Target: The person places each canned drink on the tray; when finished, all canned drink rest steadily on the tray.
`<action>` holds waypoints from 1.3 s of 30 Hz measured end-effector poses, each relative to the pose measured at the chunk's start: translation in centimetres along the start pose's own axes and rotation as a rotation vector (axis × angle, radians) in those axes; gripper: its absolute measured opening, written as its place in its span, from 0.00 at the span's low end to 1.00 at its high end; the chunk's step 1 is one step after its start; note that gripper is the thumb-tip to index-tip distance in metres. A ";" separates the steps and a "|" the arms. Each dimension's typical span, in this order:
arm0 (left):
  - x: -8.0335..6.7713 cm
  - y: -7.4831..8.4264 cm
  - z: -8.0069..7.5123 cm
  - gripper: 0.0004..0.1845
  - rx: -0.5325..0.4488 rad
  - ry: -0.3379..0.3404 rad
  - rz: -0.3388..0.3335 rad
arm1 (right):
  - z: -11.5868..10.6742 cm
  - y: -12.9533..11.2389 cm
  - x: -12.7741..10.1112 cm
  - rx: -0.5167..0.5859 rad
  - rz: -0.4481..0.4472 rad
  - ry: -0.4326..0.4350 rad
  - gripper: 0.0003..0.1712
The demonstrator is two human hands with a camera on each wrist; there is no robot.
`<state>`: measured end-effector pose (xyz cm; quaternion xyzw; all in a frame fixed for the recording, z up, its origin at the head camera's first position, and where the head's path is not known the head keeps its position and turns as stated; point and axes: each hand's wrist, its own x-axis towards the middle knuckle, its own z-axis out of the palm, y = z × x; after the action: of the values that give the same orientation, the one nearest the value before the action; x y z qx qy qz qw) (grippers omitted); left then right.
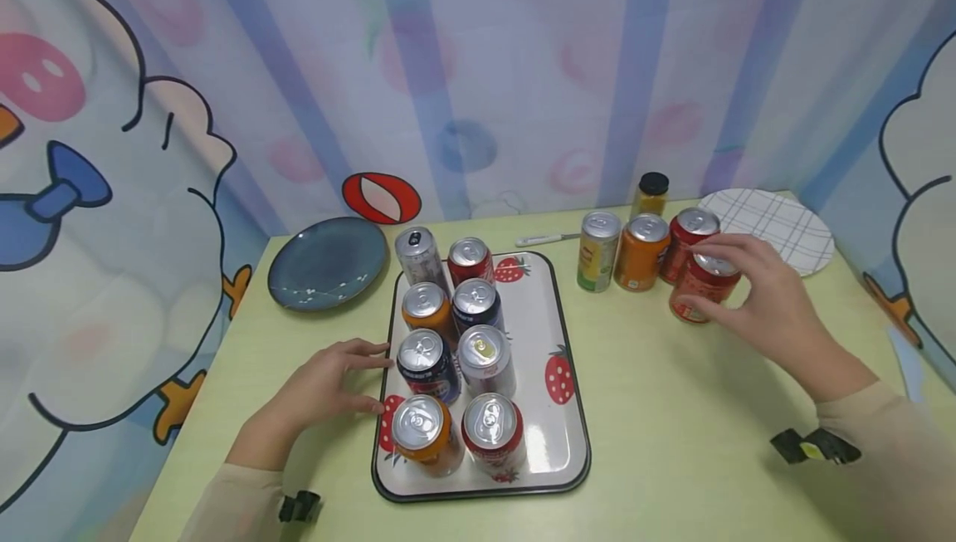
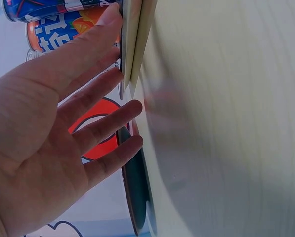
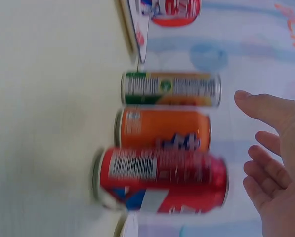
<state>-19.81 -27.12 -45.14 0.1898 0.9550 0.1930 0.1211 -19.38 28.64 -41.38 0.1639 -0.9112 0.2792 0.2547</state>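
My left hand [image 1: 317,388] is at the left edge of the strawberry-print tray [image 1: 548,451], fingers extended. The left wrist view shows its fingertips against or very near the tray's side. On the tray stand several soda cans in two columns, among them an orange can [image 1: 444,446] and a red can [image 1: 496,452]. At the right, my right hand [image 1: 780,310] is spread around the top of another red can [image 1: 698,297]. In the right wrist view a gap separates thumb and fingers from this red can [image 3: 162,192]. No object is in either hand.
Beside that can stand another red can [image 1: 680,251], an orange can [image 1: 638,264] and a slim yellow-green can [image 1: 595,264]. Behind are a black-capped jar [image 1: 652,193] and a checked plate [image 1: 784,235]. A dark plate [image 1: 329,264] lies back left, a white-handled utensil [image 1: 545,239] behind the tray.
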 end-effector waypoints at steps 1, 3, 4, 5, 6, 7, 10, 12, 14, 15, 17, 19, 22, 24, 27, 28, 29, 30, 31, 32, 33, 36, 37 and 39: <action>0.0 0.0 0.0 0.33 0.001 0.001 0.001 | -0.2 0.7 0.1 -0.003 0.030 -0.004 0.39; -0.1 0.0 0.0 0.33 -0.001 0.002 0.002 | -0.5 1.8 0.3 -0.010 0.078 -0.018 0.40; -0.1 -0.1 -0.1 0.33 -0.003 0.002 0.002 | -0.6 2.4 0.3 -0.008 0.104 -0.031 0.41; -0.1 -0.1 0.0 0.33 -0.002 0.003 0.003 | -0.6 2.9 0.4 -0.009 0.128 -0.044 0.42; -0.1 -0.1 0.0 0.33 -0.001 0.003 0.003 | -0.6 3.3 0.3 -0.013 0.148 -0.058 0.43; 0.0 -0.1 0.0 0.33 -0.001 0.002 0.002 | -0.6 3.7 0.3 -0.020 0.171 -0.074 0.44; 0.0 -0.2 0.0 0.33 0.005 -0.001 -0.003 | -0.4 4.5 0.2 -0.016 0.228 -0.118 0.46; 0.1 -0.2 0.0 0.33 0.008 -0.004 -0.009 | -0.3 4.8 0.0 -0.008 0.254 -0.136 0.45; 0.1 -0.2 0.1 0.33 0.008 -0.005 -0.013 | -0.1 4.8 0.0 0.007 0.274 -0.143 0.45; 0.1 -0.2 0.1 0.33 0.008 -0.005 -0.014 | 0.0 4.7 -0.1 0.014 0.282 -0.140 0.45; 0.0 -0.2 0.1 0.32 0.009 -0.004 -0.014 | 0.2 4.5 -0.2 0.033 0.312 -0.129 0.44; -0.1 -0.1 0.1 0.32 0.005 -0.004 -0.019 | 0.4 4.0 -0.4 0.058 0.345 -0.111 0.44; -0.1 -0.1 0.1 0.32 0.004 -0.007 -0.025 | 0.8 3.2 -0.6 0.096 0.363 -0.086 0.42; 0.0 -0.1 0.1 0.33 -0.001 -0.009 -0.032 | 1.1 2.5 -0.8 0.115 0.349 -0.084 0.40; 0.1 -0.1 0.1 0.33 -0.002 -0.009 -0.023 | 2.0 0.9 -0.8 0.149 0.291 -0.073 0.38; 0.1 -0.1 0.1 0.33 -0.002 -0.009 -0.023 | 2.3 0.3 -0.7 0.167 0.267 -0.068 0.38; 0.2 -0.2 0.1 0.33 -0.001 -0.008 -0.019 | 2.6 -0.3 -0.6 0.181 0.242 -0.059 0.38; 0.2 -0.1 0.2 0.33 0.001 -0.006 -0.014 | 3.0 -1.0 -0.5 0.192 0.224 -0.050 0.37; 0.3 -0.1 0.2 0.33 0.003 -0.005 -0.009 | 3.4 -1.6 -0.3 0.208 0.203 -0.048 0.37; 0.3 -0.1 0.2 0.33 0.007 -0.004 -0.007 | 3.9 -2.3 0.0 0.229 0.186 -0.048 0.37; 0.3 -0.1 0.2 0.33 0.011 -0.002 -0.006 | 4.3 -2.9 0.3 0.243 0.176 -0.050 0.37; 0.2 -0.2 0.2 0.33 0.011 0.002 -0.009 | 5.8 -4.9 1.2 0.284 0.175 -0.074 0.37; 0.2 -0.2 0.2 0.33 0.010 0.003 -0.012 | 6.3 -5.5 1.6 0.290 0.171 -0.082 0.37; 0.1 -0.2 0.2 0.33 0.002 0.001 -0.020 | 7.3 -6.5 2.3 0.309 0.161 -0.094 0.37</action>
<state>-19.90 -27.21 -45.46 0.1804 0.9571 0.1910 0.1224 -21.07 18.81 -42.55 0.1402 -0.8786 0.4273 0.1605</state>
